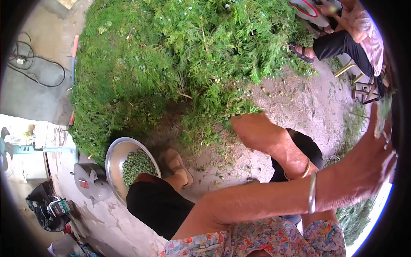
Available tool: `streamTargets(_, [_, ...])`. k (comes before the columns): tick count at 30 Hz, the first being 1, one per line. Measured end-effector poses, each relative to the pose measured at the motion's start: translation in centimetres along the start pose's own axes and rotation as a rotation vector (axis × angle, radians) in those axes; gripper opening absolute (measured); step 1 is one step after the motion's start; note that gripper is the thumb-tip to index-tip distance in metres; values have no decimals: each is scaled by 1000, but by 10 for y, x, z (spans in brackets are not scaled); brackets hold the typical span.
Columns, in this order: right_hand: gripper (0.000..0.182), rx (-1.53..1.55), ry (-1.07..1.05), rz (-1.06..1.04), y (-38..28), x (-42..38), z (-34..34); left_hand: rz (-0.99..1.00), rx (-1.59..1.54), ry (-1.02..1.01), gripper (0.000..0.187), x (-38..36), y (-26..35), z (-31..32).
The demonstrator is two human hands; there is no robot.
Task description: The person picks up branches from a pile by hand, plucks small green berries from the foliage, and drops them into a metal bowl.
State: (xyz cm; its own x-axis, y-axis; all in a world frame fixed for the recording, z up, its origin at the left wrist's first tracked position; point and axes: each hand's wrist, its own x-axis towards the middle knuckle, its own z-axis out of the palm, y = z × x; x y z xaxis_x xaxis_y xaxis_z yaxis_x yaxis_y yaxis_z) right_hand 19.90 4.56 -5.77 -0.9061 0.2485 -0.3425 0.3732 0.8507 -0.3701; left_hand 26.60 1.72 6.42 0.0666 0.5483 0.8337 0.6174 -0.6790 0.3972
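Observation:
My left arm, with a silver bangle, crosses in front of me to the right edge. There my left hand [364, 167] is bent round some blurred green foliage [384, 113], partly cut off by the lens rim. My right hand [254, 132], below a gold bangle, is closed at the near edge of the heap of evergreen branches [188, 55]. A feathery evergreen sprig [239, 107] comes out at its fingers, which are mostly hidden from above. By my left knee, a metal basin [112, 160] contains many small green cones or berries [138, 166].
Another person [364, 34] sits at upper right beside a red-rimmed basin [306, 7]. A small stool [366, 92] stands behind them. At left are a grey round container [90, 182], a fan [21, 149], a black bag [47, 205], cables [43, 73] and a long-handled tool [73, 64].

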Motion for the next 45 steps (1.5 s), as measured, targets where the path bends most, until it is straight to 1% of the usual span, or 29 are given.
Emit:
streamTargets(2, [19, -28, 19, 1, 3, -4, -2, -17, -219, 73, 57, 0, -5, 5])
streamTargets(4, [21, -36, -55, 50, 2, -6, -4, -683, -228, 202, 63, -29, -30, -7])
streamTargets(5, [22, -102, -30, 181, -7, -6, 0, -689, -225, 205, 63, -55, -58, -21])
streamTargets(6, [22, -101, -34, 177, -5, -12, 4, -596, -90, 284, 45, -86, -99, -44])
streamTargets(7, [25, -127, -42, 74, 3, -19, 8, -502, 46, 362, 28, -123, -135, -61])
streamTargets(8, [28, -151, -51, -30, 7, -24, 9, -778, 76, 277, 32, -167, -160, -65])
streamTargets(9, [30, -125, -36, 48, -1, -25, 7, -916, 260, 71, 36, -206, -182, -73])
streamTargets(12, [31, -86, -136, 49, -8, -24, -2, -1209, 493, -236, 28, -342, -223, -74])
streamTargets(13, [29, -89, -88, 20, -8, -25, -3, -1212, 482, -241, 28, -364, -229, -76])
streamTargets(15, [29, -87, -68, 13, -10, -26, -5, -1506, 471, -395, 45, -393, -239, -81])
streamTargets(16, [28, -89, -39, -2, -11, -26, -5, -1508, 460, -403, 45, -400, -245, -81])
streamTargets(18, [30, -99, -70, 11, -11, -25, -5, -1312, 653, -296, 46, -409, -261, -75])
streamTargets(19, [33, -95, -100, 9, -12, -25, -7, -1464, 572, -345, 50, -399, -272, -74])
streamTargets(23, [39, -87, -108, 15, -13, -24, -4, -1321, 643, -413, 49, -369, -301, -55])
streamTargets(25, [42, -52, -124, 14, -11, -24, -3, -986, 866, -566, 34, -359, -309, -45])
streamTargets(26, [42, -54, -124, 29, -11, -23, -2, -978, 853, -566, 34, -359, -315, -42])
streamTargets(28, [42, -67, -103, 29, -10, -22, -2, -1111, 689, -747, 35, -372, -330, -45])
streamTargets(29, [42, -66, -103, 35, -9, -22, -2, -1159, 659, -658, 21, -380, -338, -47])
streamTargets(30, [42, -81, -100, 38, -8, -23, -1, -1156, 657, -662, 21, -389, -344, -53])
streamTargets(32, [41, -92, -94, 32, -9, -24, 1, -1380, 406, -451, 8, -374, -335, -77])
streamTargets(33, [40, -100, -77, 25, -9, -23, 2, -1289, 394, -329, 9, -368, -329, -89])
streamTargets(34, [39, -111, -58, 14, -8, -23, 2, -1289, 412, -323, 9, -360, -324, -101])
streamTargets(35, [39, -114, -46, -2, -8, -23, 1, -1397, 175, -180, 9, -349, -319, -114])
streamTargets(36, [31, -143, 7, -33, -7, -24, 1, -1482, -68, -32, 8, -337, -313, -127])
streamTargets(37, [23, -171, 61, -64, -7, -24, 1, -1476, -49, -23, 8, -325, -307, -142])
streamTargets(39, [22, -192, 100, -75, -6, -23, 4, -1489, -381, -15, 6, -297, -294, -169])
streamTargets(42, [22, -205, 170, -32, -8, -12, 3, -1534, -510, 65, 7, -244, -270, -196])
streamTargets(44, [18, -31, 267, 73, -6, -4, -1, -1501, -497, 74, 7, -210, -253, -209])
streamTargets(45, [23, 86, 282, 81, -6, 1, -7, -1486, -566, 113, 7, -195, -244, -216])
